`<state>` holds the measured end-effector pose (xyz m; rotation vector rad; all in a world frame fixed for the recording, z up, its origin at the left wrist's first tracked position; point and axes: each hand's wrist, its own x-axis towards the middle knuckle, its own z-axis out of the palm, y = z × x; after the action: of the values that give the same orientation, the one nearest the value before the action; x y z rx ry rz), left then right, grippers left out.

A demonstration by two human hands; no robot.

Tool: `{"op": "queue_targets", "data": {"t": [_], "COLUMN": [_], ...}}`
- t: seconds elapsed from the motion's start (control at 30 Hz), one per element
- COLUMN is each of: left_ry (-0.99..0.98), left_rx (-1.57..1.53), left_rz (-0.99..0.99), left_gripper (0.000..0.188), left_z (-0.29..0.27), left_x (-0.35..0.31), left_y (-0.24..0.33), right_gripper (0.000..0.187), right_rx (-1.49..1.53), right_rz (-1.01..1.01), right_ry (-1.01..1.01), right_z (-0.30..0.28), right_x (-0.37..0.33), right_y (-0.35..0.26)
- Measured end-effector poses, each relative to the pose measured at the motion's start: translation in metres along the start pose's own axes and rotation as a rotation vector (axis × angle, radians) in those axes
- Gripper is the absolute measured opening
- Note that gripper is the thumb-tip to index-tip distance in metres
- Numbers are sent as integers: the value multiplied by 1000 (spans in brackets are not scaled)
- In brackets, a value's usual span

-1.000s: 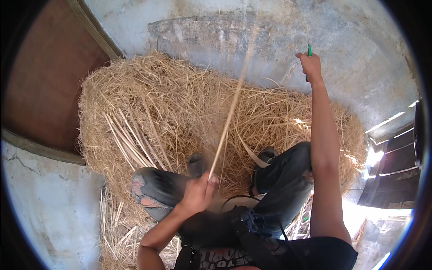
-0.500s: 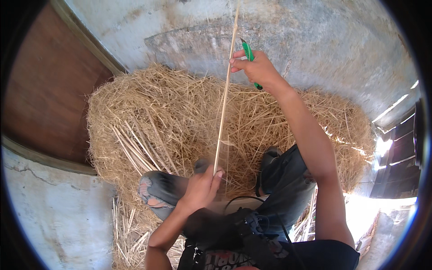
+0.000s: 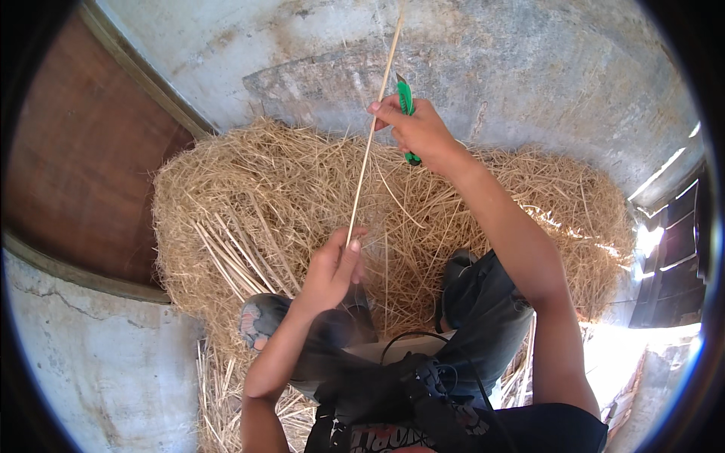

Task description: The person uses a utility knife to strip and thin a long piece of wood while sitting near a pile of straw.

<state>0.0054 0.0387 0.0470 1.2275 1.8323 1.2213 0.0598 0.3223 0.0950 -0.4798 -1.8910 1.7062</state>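
A long, thin, pale strip [image 3: 368, 155], like split bamboo or cane, slants upward between my hands, and its far end reaches the top of the view. My left hand [image 3: 332, 268] is closed on its lower end, with the thumb along it. Farther up, my right hand [image 3: 423, 132] pinches the strip between thumb and fingertips. That same hand also holds a green utility knife [image 3: 405, 98], its dark blade out and pointing up, the handle's lower end showing below the palm. A thin curved strand [image 3: 398, 198] hangs or lies just right of the strip.
Straw or shavings [image 3: 287, 174] are heaped around my bent legs. Several pale strips [image 3: 234, 257] lie on the heap left of me, near my knee. A stained wall [image 3: 529, 68] rises behind it, with a brown door-like panel [image 3: 91, 143] at left. A black cable [image 3: 408, 334] loops by my lap.
My left hand has moved up and slightly left, closer to the right hand. My right hand has come a little down and left, with the knife still in it. The strip tilts more.
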Motion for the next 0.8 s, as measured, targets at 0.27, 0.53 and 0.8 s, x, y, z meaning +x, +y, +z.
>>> {"op": "queue_targets", "data": {"t": [0.27, 0.53, 0.8], "left_ry": [47, 233, 288], "left_rx": [-322, -557, -569], "left_rz": [-31, -72, -127], "left_gripper": [47, 52, 50], "left_z": [-8, -23, -25], "left_x": [32, 18, 14], "left_y": [-7, -36, -37], "right_gripper": [30, 25, 21], "right_rx": [63, -859, -1061], "right_rz": [39, -3, -350], "right_ry": [-55, -212, -135], "right_z": [28, 53, 90], "right_x": [-10, -21, -29], "right_y": [-2, 18, 32]}}
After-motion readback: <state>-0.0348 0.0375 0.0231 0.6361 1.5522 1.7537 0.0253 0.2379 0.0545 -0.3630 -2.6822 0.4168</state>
